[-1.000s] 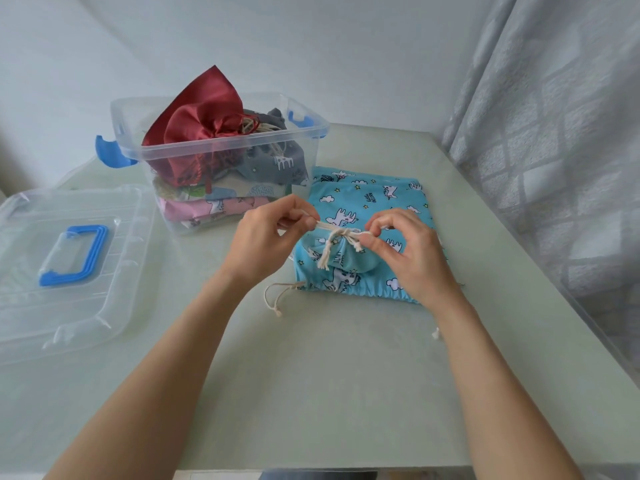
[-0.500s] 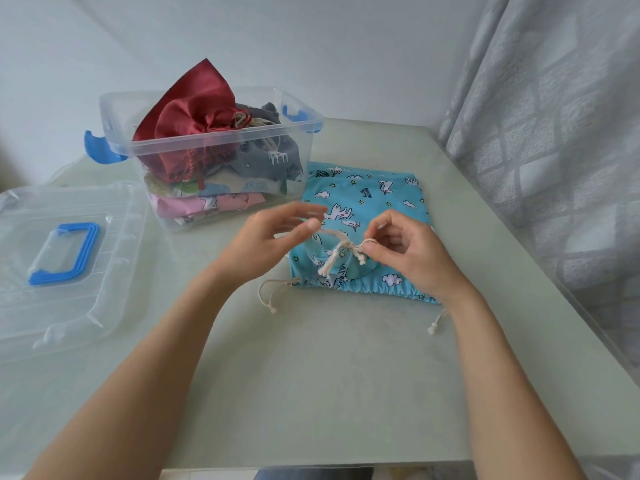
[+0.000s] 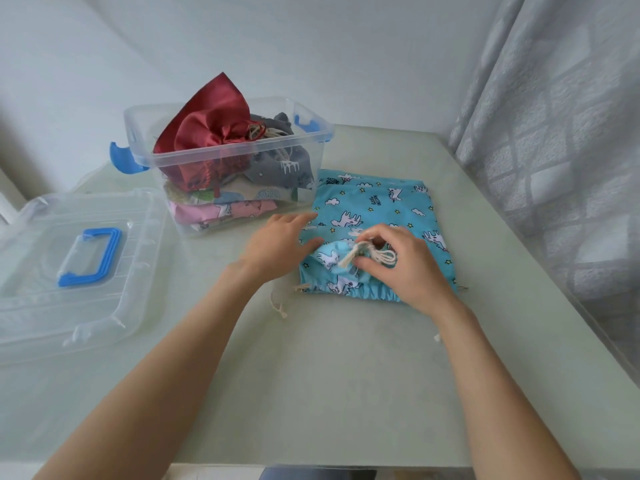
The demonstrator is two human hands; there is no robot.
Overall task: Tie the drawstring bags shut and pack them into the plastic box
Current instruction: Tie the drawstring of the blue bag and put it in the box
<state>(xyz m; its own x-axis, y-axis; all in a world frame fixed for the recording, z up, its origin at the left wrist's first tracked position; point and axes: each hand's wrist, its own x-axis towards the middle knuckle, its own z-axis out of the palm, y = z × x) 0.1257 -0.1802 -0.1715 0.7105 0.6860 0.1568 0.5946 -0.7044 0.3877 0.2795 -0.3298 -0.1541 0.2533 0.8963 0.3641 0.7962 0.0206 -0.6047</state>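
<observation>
On our pale green table — white walls behind, grey curtain right — our right hand pinches the cord knot on the blue bag beside the plastic box, our left hand resting spread on the bag's edge.

Home room – pale table against white wall, grey patterned curtain alongside

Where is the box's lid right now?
In the head view, the clear lid with its blue handle lies flat on the table's left side, beside the plastic box.
</observation>
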